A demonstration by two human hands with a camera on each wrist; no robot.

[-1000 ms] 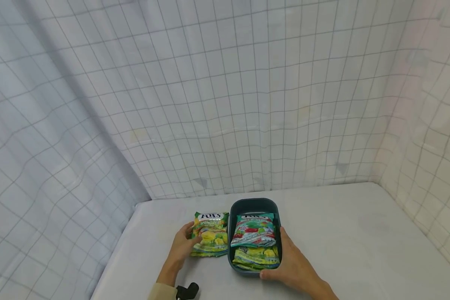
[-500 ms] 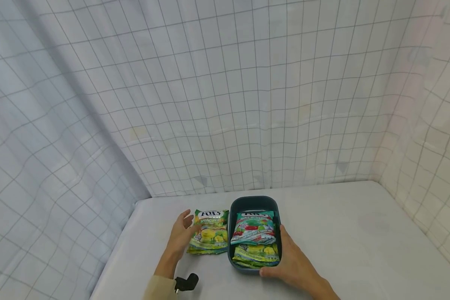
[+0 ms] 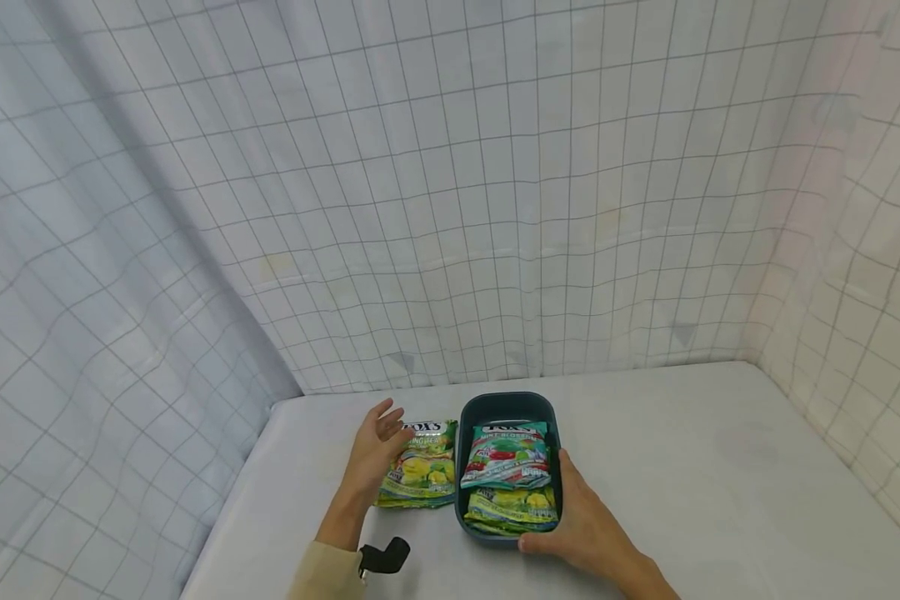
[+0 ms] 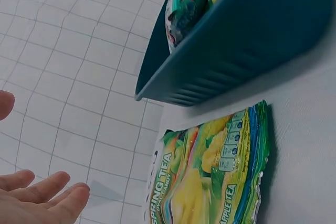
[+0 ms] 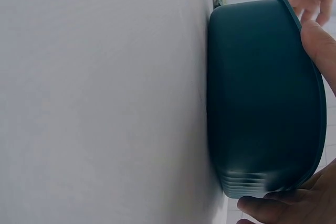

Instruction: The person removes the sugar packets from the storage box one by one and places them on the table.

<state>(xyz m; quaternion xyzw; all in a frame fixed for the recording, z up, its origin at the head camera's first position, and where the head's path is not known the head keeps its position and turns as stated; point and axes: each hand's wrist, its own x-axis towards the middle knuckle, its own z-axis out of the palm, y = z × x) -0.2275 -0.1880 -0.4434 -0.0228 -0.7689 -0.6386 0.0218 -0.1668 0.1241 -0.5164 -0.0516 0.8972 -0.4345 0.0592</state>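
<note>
A dark teal plastic bin (image 3: pixel 507 407) stands on the white table. Inside it, a teal Fox's Mint Blossom candy bag (image 3: pixel 508 457) overlaps a yellow-green candy bag (image 3: pixel 516 507). My right hand (image 3: pixel 588 529) grips the bin's near right corner; in the right wrist view its thumb (image 5: pixel 319 48) lies on the rim of the bin (image 5: pixel 262 93). Left of the bin lies a Fox's Spring Tea candy bag (image 3: pixel 423 475). Over that bag's left side, my left hand (image 3: pixel 373 454) holds nothing, its fingers spread. The left wrist view shows these fingers apart from the Spring Tea bag (image 4: pixel 205 177).
White cloth with a grid pattern (image 3: pixel 450 250) hangs behind and at both sides of the table (image 3: pixel 660 467). A black device (image 3: pixel 386 556) is strapped at my left wrist, by the sleeve (image 3: pixel 328 573).
My left hand has drawn up off the Spring Tea bag and moved toward its far end, fingers opening. The bag has shifted slightly. My right hand stays on the bin.
</note>
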